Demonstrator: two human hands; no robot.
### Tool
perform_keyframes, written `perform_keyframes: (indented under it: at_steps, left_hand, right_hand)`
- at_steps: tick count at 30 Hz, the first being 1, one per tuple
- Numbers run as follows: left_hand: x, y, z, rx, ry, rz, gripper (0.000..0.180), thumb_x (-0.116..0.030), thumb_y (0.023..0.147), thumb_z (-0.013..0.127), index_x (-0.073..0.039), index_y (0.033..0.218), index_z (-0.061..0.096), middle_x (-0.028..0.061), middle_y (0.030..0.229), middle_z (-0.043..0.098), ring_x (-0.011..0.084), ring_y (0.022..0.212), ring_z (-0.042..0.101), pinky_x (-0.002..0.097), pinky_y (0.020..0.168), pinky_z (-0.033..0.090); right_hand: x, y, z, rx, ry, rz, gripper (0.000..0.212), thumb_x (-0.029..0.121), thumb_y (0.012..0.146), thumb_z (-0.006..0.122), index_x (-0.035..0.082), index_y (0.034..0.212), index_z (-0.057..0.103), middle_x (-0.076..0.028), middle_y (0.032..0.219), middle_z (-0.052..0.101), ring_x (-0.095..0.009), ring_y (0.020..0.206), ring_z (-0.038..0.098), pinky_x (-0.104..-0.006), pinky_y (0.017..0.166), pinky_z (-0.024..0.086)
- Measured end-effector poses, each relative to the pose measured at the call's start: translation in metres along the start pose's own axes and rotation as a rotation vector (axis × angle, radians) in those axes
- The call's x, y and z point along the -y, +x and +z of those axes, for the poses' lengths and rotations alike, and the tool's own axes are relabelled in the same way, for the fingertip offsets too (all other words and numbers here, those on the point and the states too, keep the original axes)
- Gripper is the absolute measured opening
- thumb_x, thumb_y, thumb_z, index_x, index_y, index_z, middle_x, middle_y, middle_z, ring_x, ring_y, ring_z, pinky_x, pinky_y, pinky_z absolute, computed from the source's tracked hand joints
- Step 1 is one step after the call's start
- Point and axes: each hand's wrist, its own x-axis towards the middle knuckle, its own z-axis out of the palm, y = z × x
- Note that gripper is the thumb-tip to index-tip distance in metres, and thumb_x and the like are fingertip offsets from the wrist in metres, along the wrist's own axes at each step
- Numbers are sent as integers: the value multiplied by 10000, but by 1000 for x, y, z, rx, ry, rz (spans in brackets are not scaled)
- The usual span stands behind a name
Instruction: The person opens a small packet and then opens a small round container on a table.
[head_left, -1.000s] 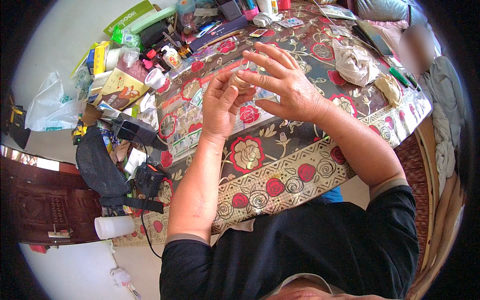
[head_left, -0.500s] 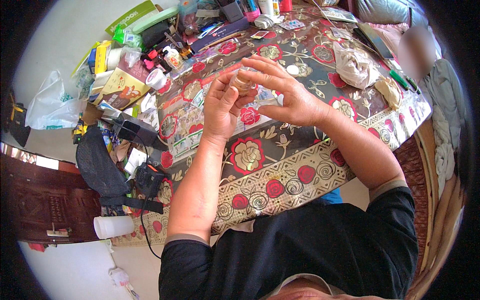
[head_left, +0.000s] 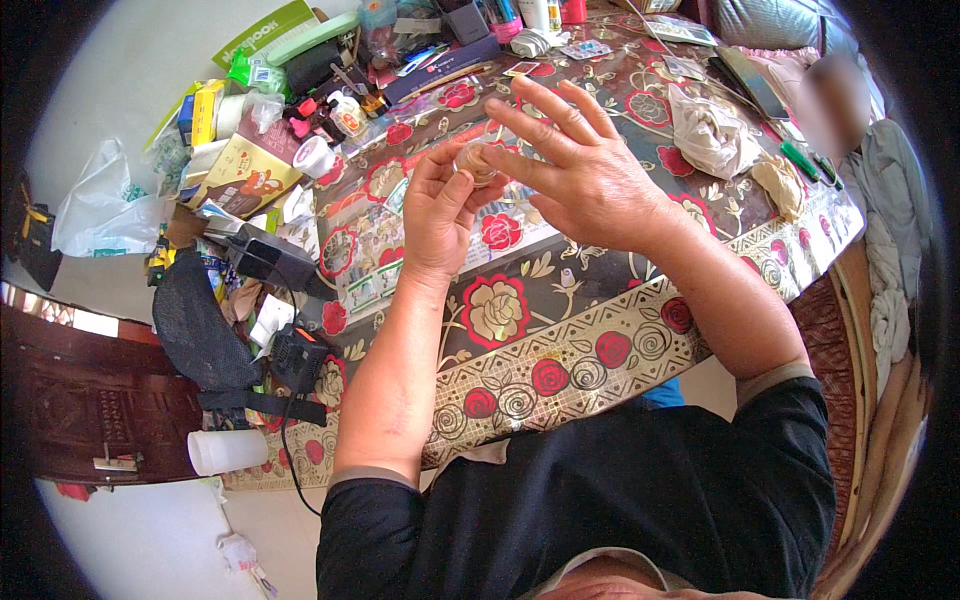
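Note:
A small clear round jar [head_left: 478, 165] with something beige-brown inside is held up above the table, its round mouth turned toward me. My left hand [head_left: 442, 215] grips it from the side, thumb and fingers wrapped around its wall. Just to the right, my right hand [head_left: 590, 175] has its fingers spread apart. Its index fingertip reaches to the jar's mouth; whether it dips inside I cannot make out. The other fingers point up and away, holding nothing.
A flower-patterned cloth [head_left: 500, 312] covers the table. Bottles [head_left: 347, 116], a small white tub [head_left: 313, 157] and boxes crowd the left and back. A crumpled white bag [head_left: 708, 135] and green pens [head_left: 798, 160] lie right. A white cup [head_left: 228, 453] lies near the left edge.
My right hand's fingers have lifted and spread, leaving the index finger at the jar. The jar's mouth has tipped toward me. The white round lid on the table is now hidden behind my right hand.

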Motion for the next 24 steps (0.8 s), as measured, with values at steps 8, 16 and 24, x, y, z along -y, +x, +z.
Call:
perform_keyframes:
  at_steps: [8, 16, 24]
  left_hand:
    - [-3, 0, -7, 3, -37, -26, 383, -252, 859, 601, -52, 1152, 461, 130, 1068, 596, 208, 925, 627, 302, 806, 536]
    - [-2, 1, -4, 7, -63, -11, 387, -242, 849, 614, -61, 1150, 452, 149, 1077, 593, 228, 933, 627, 311, 814, 536]
    - [-4, 3, 3, -42, -122, 55, 364, -67, 802, 655, -90, 1107, 457, 91, 1089, 575, 224, 991, 596, 338, 881, 505]
  right_hand:
    - [-15, -6, 0, -25, 567, 124, 595, 75, 660, 644, 139, 1238, 520, -135, 1390, 349, -319, 1318, 269, -466, 1062, 234]
    - [-4, -10, 12, 72, 873, 228, 802, 102, 648, 637, 102, 1387, 323, -149, 1437, 264, -293, 1351, 200, -424, 1090, 169]
    - [3, -13, 21, 72, 831, 215, 852, 88, 636, 657, 98, 1403, 286, -154, 1456, 211, -301, 1352, 193, -425, 1088, 178]
